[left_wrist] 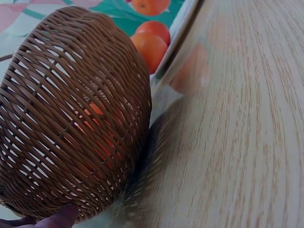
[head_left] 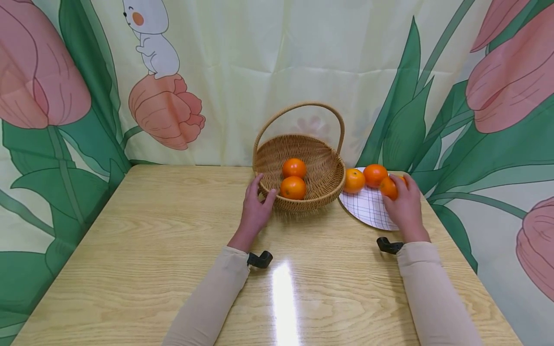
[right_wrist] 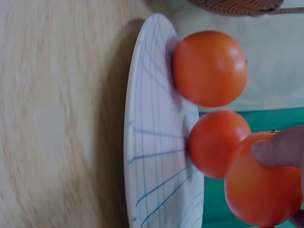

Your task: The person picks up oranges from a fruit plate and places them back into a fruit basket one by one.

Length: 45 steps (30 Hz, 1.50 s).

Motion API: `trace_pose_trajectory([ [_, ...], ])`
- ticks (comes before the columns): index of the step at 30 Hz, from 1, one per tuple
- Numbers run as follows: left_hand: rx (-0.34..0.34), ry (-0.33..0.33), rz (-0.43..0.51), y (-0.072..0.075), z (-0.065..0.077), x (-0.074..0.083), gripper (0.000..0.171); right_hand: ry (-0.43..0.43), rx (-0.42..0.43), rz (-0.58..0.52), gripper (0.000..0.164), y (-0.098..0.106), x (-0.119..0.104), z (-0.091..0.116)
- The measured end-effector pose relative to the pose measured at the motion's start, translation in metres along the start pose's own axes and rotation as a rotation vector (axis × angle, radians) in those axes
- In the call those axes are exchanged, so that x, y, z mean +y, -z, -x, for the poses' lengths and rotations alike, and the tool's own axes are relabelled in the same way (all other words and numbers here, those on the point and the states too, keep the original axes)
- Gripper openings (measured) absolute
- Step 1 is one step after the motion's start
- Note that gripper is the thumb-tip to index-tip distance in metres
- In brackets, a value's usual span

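Observation:
A wicker basket [head_left: 307, 204] with an arched handle stands at the back of the table, two oranges [head_left: 293, 187] inside it. My left hand [head_left: 256, 209] holds the basket's left front edge; in the left wrist view its thumb [left_wrist: 64, 216] lies against the outer weave. To the right, my right hand [head_left: 405, 204] grips an orange [right_wrist: 261, 185] over a white plate [right_wrist: 135, 142] with blue grid lines. Two more oranges [head_left: 354, 180] [right_wrist: 218, 142] sit on that plate. My right palm is mostly out of sight in the right wrist view.
The light wooden table [head_left: 173, 250] reaches back to a curtain [head_left: 233, 86] printed with tulips and a white animal, close behind the basket. The plate lies near the table's right edge, beside the basket. A black strap mount [head_left: 259, 260] sits on each wrist.

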<state>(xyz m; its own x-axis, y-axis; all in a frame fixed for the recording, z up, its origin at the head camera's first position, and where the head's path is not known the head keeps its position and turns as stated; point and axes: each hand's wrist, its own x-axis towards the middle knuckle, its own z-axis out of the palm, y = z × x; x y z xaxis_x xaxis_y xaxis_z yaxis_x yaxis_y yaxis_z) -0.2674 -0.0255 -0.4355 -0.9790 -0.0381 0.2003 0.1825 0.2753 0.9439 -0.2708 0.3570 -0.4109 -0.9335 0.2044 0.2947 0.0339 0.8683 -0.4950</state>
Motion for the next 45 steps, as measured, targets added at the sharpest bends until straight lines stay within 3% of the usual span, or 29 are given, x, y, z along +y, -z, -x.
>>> trace_pose_trajectory([
  [14,0.004,-0.004,-0.012,0.0,0.001,0.001,0.06,0.078,-0.004,-0.027,0.064,0.007,-0.038,0.006],
  [24,0.007,-0.019,-0.005,0.0,0.001,0.001,0.061,0.214,0.062,-0.058,0.06,0.007,-0.062,0.009],
  [35,0.005,-0.019,-0.001,0.0,0.0,-0.001,0.062,0.268,0.078,-0.077,0.06,0.009,-0.082,0.012],
  [45,0.005,-0.024,0.008,0.0,0.0,-0.001,0.062,0.403,0.12,-0.103,0.061,0.006,-0.1,0.014],
])
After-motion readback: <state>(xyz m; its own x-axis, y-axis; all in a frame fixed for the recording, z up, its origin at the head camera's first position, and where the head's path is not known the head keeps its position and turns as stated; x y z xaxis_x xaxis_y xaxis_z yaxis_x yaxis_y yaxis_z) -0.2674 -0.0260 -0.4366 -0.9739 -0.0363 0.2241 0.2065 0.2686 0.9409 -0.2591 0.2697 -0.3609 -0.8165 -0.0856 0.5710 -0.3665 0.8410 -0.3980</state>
